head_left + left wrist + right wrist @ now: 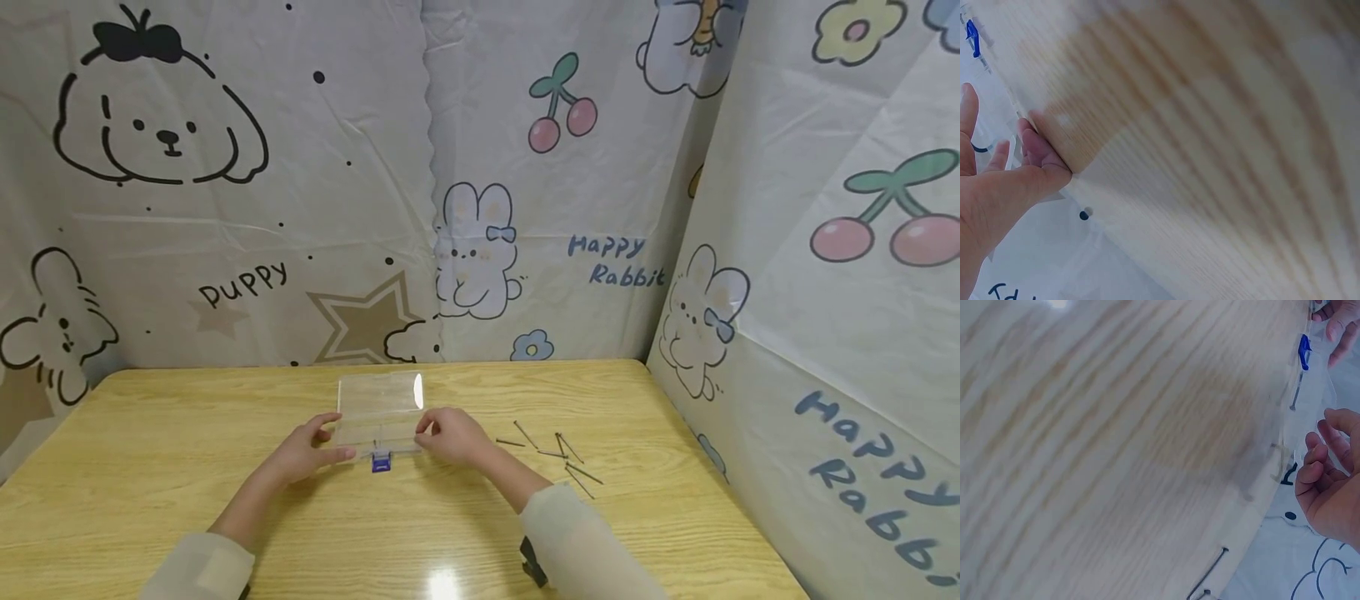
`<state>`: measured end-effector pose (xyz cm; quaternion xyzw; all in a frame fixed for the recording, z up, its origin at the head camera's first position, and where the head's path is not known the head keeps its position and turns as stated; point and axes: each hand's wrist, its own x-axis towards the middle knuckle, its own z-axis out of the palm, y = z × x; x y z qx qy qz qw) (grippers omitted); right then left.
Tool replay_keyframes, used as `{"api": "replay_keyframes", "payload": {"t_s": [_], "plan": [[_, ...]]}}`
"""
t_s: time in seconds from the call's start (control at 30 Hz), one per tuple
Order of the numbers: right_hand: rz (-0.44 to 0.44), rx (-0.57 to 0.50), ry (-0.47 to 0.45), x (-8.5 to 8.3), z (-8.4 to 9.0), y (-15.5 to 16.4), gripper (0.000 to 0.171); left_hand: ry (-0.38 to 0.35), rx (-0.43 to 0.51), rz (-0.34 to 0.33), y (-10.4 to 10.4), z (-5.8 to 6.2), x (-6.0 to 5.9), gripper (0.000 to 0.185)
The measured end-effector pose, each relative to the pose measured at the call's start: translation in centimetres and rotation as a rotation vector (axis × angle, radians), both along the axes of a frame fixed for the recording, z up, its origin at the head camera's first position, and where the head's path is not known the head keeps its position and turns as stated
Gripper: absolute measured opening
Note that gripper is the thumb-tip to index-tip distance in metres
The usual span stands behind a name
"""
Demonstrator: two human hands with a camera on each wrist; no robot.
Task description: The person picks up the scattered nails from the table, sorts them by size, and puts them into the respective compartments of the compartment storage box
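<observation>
A clear plastic box [378,407] with a blue latch [381,462] lies on the wooden table [150,467], its latch facing me. My left hand [315,446] rests against the box's left front corner, fingers fairly straight and thumb along the front edge; in the left wrist view the left hand [1004,175] is spread beside the box edge. My right hand [448,435] has curled fingers pinching the box's right front corner. The right wrist view shows the right hand [1325,440], the latch [1303,351] and a nail [1296,397] inside the box.
Several loose nails [558,454] lie scattered on the table just right of my right hand; one nail [1210,569] shows in the right wrist view. Printed cloth walls [480,208] close in the back and right sides of the table.
</observation>
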<state>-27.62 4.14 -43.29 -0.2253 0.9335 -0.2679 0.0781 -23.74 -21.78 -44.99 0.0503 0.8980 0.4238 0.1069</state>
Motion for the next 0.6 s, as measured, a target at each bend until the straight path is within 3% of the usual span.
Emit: {"api": "replay_keyframes", "payload": {"t_s": [0.3,0.6], "plan": [[0.011,-0.009,0.05,0.1,0.8,2.1,0.011,-0.011,0.008,0.008,-0.1,0.1,0.1,0.083],[-0.029,0.017,0.038,-0.1,1.1,4.6,0.012,-0.011,0.01,0.008,0.0,0.0,0.1,0.084]]}}
